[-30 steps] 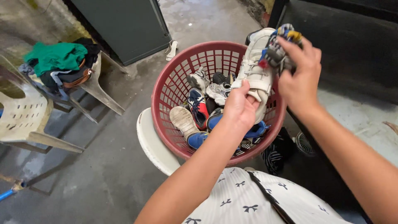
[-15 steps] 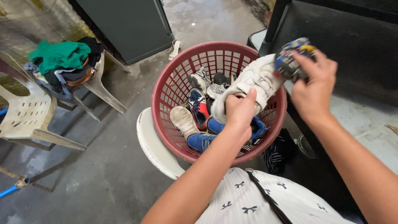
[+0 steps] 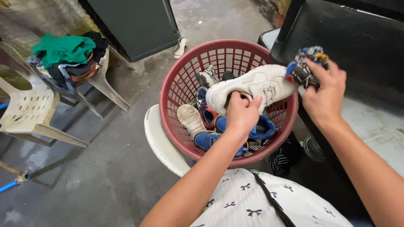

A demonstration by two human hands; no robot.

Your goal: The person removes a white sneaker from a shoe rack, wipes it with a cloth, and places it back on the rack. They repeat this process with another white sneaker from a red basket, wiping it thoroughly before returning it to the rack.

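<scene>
Left hand (image 3: 241, 112), centre of frame: fingers curled into the opening of a white shoe (image 3: 252, 87), thumb on its side. Firm grip. Shoe lies on its side, toe toward frame right, held over the red basket (image 3: 176, 84), above the other footwear.

Right hand (image 3: 323, 96), right of centre: fingers closed round a crumpled cloth wad (image 3: 305, 63), blue, yellow and dark. Wad sits just at the shoe's toe end; cannot tell whether touching.

Basket at upper centre, round, slatted walls, resting on a white seat (image 3: 162, 143) whose edge shows at its lower left. Inside: blue shoes (image 3: 223, 132) at the near side, a tan sole (image 3: 190, 120) facing up at left, a grey shoe (image 3: 207, 77) toward the far wall.

Left of frame: two beige plastic chairs; the nearer chair (image 3: 25, 111) bare, the farther one piled with clothes (image 3: 67, 54), green cloth on top.

Upper centre: dark cabinet (image 3: 134, 25), pale sandal (image 3: 181, 47) on the concrete beside it. Upper right: black surface (image 3: 357, 46).
</scene>
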